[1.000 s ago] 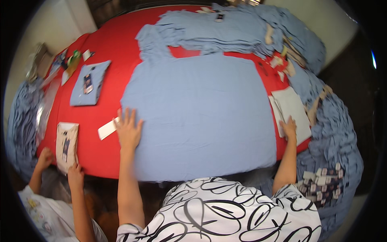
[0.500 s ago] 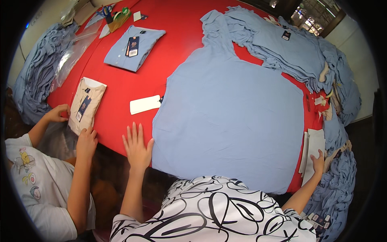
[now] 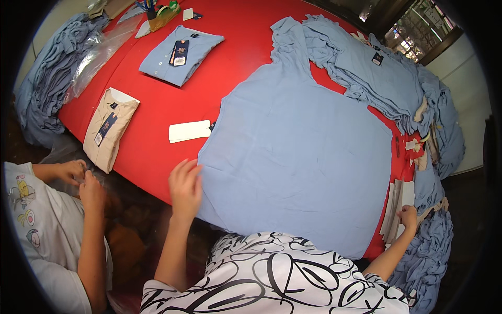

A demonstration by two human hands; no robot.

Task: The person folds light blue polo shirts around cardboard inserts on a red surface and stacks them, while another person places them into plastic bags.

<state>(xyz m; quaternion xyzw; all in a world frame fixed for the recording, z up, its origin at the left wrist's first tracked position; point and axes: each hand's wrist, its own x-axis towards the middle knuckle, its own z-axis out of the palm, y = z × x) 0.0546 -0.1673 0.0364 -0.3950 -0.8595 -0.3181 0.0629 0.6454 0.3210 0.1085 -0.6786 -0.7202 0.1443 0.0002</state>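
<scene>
A light blue shirt (image 3: 298,152) lies spread out in front of me, its sleeve stretched toward the far side. By its left edge is my left hand (image 3: 185,188), fingers extended and slightly bent, holding nothing. My right hand (image 3: 407,215) is at the right edge of a stack of pale card sheets (image 3: 396,206) beside the shirt. Its fingers are curled in a pinch on the sheet edge. White tags (image 3: 189,131) lie just left of the shirt, partly against its edge.
Folded blue shirt (image 3: 180,55) and folded beige shirt (image 3: 111,130) lie left on the red table (image 3: 240,49). Blue garments are piled at the far right (image 3: 361,57) and far left (image 3: 49,78). A co-worker's hands (image 3: 83,178) are beside the table, near clear plastic.
My left hand has risen from the table and moved right to the shirt's edge. My right hand has closed at the sheets, which are fanned out more. The co-worker's hands have left the beige shirt.
</scene>
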